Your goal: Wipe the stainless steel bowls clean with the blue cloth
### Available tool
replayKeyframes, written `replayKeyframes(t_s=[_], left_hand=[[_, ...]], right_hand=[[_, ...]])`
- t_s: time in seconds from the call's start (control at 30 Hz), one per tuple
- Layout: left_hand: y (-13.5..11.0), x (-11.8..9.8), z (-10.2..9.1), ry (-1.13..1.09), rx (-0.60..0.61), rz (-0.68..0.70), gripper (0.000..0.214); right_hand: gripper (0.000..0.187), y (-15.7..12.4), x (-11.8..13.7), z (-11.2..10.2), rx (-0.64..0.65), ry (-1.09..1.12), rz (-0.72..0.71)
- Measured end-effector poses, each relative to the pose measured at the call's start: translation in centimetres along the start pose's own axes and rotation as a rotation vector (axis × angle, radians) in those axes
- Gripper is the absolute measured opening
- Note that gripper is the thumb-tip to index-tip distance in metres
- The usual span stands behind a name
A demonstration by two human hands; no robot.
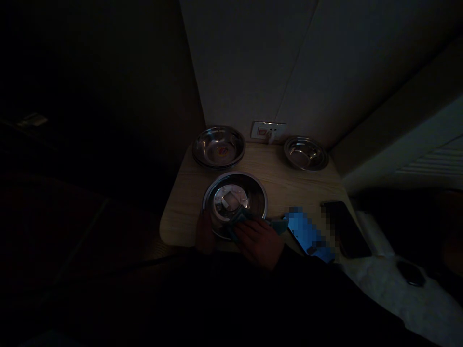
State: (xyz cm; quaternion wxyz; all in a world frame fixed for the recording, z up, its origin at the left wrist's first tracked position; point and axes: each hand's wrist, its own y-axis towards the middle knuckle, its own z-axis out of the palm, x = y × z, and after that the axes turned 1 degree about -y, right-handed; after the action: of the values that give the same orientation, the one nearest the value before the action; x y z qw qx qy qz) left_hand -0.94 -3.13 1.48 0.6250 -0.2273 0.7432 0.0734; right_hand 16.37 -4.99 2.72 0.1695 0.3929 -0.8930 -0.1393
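A shiny metal bowl (258, 190) rests on the small wooden table near its front edge. My left hand (205, 232) grips the bowl's left rim, though its fingers are mostly lost in the dark. Over the near right part of the bowl, my right hand (258, 241) presses a bluish-green cloth (240, 215) against the inside, fingers lying together on it. Part of the same-coloured material shows to the right of that hand. In the bowl's bottom is a pale square patch (231, 200), either a label or a reflection; I cannot tell which.
Stacked metal bowls (219, 149) stand at the table's back left, another metal bowl (306, 154) at the back right. A lit phone (307, 233) and a dark phone (347, 229) lie on the right. A wall socket (267, 131) holds a plug behind the table (177, 217).
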Motion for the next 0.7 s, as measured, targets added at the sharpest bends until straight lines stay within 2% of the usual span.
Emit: replayKeyframes(t_s=[0.17, 0.4, 0.7], left_hand=[[-0.1, 0.1, -0.1, -0.003, 0.001, -0.011, 0.053], [0.4, 2.0, 0.0, 0.017, -0.013, -0.003, 0.040], [0.5, 2.4, -0.2, -0.044, 0.071, 0.018, 0.043]], right_hand=[[0.030, 0.0, 0.0, 0.1, -0.005, 0.014, 0.002], [0.030, 0.2, 0.0, -0.2, 0.032, -0.007, 0.004], [0.030, 0.8, 0.3, -0.2, 0.067, 0.007, 0.044]])
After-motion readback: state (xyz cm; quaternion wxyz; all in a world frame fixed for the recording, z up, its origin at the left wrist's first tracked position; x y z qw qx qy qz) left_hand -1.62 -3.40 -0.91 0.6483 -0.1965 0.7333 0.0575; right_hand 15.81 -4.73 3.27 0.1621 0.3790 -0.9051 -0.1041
